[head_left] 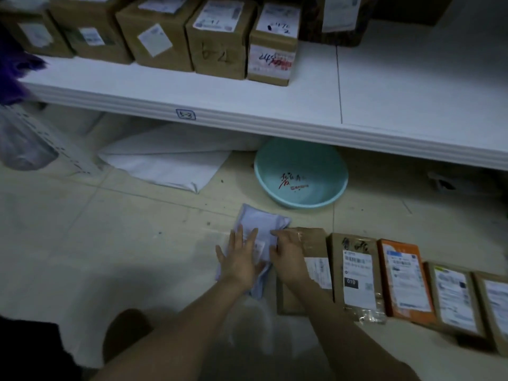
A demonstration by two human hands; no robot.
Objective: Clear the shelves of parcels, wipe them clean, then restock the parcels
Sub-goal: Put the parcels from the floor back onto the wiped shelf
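Altogether six floor parcels, one basin

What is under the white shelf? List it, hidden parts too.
A teal basin with red writing and a flat white bag lie on the floor, partly beneath the shelf. Its front edge covers their far parts and anything farther back.

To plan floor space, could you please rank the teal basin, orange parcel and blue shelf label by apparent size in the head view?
1. teal basin, partly hidden
2. orange parcel, nearer the camera
3. blue shelf label
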